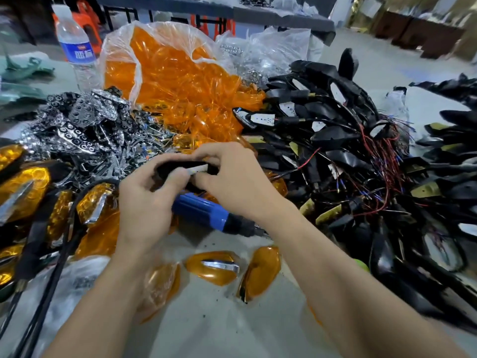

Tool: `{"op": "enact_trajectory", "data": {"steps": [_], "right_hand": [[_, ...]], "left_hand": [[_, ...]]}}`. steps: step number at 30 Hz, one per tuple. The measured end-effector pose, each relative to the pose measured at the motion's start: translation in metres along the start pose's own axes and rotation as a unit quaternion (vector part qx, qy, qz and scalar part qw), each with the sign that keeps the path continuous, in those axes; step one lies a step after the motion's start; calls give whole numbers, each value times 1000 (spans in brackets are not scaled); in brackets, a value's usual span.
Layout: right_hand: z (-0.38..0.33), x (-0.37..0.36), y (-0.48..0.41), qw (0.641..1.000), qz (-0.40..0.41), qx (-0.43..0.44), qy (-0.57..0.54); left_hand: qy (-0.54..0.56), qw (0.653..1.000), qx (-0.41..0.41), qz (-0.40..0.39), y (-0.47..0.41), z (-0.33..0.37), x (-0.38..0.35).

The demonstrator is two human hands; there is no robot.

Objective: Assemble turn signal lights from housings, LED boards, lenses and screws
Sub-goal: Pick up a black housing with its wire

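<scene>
Forearms reach in from the near edge, and both hands meet just above the blue screwdriver point(201, 209). The left hand point(144, 202) and the right hand point(232, 182) grip one black housing point(175, 165) with curled fingers, its white LED board point(198, 168) showing between the thumbs. Nearer than the screwdriver, two amber-lensed lights point(214, 267) lie on the grey desk point(232, 319). Beyond the screwdriver sits a bag of orange lenses point(175, 73); left of it, a heap of chrome reflectors point(85, 125); right of it, a tangle of wired housings point(348, 151).
</scene>
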State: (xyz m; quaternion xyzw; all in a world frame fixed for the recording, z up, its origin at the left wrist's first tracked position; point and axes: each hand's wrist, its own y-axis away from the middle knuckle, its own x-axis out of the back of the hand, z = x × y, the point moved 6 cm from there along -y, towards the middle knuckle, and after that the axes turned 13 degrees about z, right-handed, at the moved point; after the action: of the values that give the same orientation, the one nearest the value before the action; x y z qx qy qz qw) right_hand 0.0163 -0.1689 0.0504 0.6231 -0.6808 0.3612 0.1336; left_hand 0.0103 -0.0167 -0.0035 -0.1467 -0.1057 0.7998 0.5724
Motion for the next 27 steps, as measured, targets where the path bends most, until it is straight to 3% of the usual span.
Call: {"op": "enact_trajectory", "data": {"steps": [4,7,9,13,22,27], "right_hand": [[-15,-15,8,996,-61,-33,-48],[-11,-24,18,974,-147,-111,-131],[-4,-31,24,962,-153,-152,-168],[3,-43,25,980,-73,-119,-138],[13,-43,30,974,100,-121,-166],[15,-41,33,957,104,-148,-227]], "left_hand": [[83,985,123,85,-9,-9,14],[105,977,154,106,-12,-11,18],[107,977,151,108,-11,-9,18],[71,987,120,85,-13,-9,15],[-14,999,30,-19,-12,-2,5],[36,996,71,-29,-7,-2,0]]}}
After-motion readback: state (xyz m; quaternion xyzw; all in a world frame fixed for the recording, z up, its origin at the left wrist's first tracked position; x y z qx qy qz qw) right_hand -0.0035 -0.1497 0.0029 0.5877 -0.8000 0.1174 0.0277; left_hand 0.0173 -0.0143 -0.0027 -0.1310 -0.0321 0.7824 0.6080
